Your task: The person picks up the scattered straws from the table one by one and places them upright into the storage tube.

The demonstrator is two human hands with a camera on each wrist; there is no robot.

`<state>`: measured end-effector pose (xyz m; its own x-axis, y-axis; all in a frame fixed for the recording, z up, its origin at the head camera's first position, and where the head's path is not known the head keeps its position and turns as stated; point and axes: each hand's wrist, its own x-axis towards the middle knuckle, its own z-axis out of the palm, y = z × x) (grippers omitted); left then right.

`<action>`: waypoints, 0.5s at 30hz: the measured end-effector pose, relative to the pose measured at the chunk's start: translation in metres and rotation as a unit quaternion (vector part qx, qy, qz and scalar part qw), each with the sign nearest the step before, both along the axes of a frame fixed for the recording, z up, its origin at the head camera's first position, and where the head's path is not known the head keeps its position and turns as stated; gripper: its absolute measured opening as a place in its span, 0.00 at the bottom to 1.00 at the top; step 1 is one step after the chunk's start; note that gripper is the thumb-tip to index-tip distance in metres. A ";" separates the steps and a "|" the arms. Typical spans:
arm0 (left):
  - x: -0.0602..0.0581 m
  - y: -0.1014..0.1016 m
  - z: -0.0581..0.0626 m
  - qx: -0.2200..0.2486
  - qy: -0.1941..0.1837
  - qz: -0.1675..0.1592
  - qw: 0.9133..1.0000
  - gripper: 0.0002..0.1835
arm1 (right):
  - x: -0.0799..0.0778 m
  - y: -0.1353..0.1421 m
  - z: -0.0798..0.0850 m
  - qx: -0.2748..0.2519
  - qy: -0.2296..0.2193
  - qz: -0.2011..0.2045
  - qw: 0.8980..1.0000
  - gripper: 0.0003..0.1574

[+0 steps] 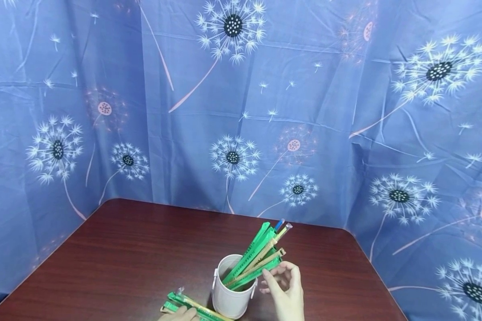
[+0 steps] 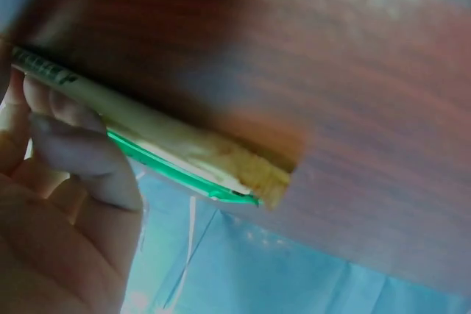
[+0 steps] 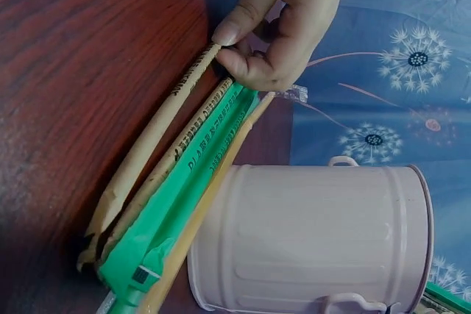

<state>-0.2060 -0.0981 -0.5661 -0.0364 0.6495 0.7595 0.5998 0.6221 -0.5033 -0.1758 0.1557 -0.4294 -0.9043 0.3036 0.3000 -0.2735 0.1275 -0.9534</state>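
A small pale bucket (image 1: 232, 298) with side handles stands on the table, holding several wrapped drinking straws (image 1: 252, 261) in green and brown wrappers that lean right. Beside these straws is my right hand (image 1: 286, 287), thumb and fingers bent and apart, nothing visible between them; contact with the nearest green wrapper is unclear. More wrapped straws (image 3: 184, 159) lie on the table in front of the bucket. My left hand (image 1: 181, 314), also seen in the right wrist view, pinches the end of a brown paper-wrapped straw (image 3: 151, 137) among them. The left wrist view shows this hand (image 2: 66, 196) close up.
The dark red-brown wooden table (image 1: 116, 254) has rounded far corners. Blue cloth (image 1: 193, 147) printed with dandelions hangs around its back and sides.
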 end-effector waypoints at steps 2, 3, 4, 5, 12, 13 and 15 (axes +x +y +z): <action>-0.003 0.001 -0.003 0.008 0.021 -0.003 1.000 0.24 | 0.000 0.001 0.000 -0.003 0.001 0.000 1.000 0.25; -0.003 0.001 -0.004 0.009 0.022 -0.005 1.000 0.25 | 0.001 0.001 0.000 -0.004 0.000 0.000 1.000 0.25; -0.003 0.001 -0.005 0.012 0.016 -0.007 1.000 0.25 | 0.001 0.001 0.000 -0.006 -0.002 0.000 1.000 0.25; -0.003 0.001 -0.005 0.015 0.008 -0.007 1.000 0.25 | 0.001 0.001 0.000 -0.007 -0.003 0.001 1.000 0.25; 0.010 0.000 0.006 0.031 -0.111 0.018 0.993 0.13 | 0.004 0.004 0.000 -0.015 -0.003 0.001 1.000 0.24; 0.013 0.000 0.009 0.031 -0.143 0.023 0.989 0.10 | 0.004 0.005 0.000 -0.015 0.000 0.001 1.000 0.23; 0.018 -0.001 0.018 0.027 -0.246 0.020 0.969 0.09 | 0.004 0.006 0.000 -0.013 0.006 0.000 1.000 0.23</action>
<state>-0.1882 -0.0987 -0.5479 -0.4276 0.6000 0.6761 0.7334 0.6675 -0.1286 -0.1721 0.1619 -0.4294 -0.9003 0.3116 0.3039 -0.2858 0.1033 -0.9527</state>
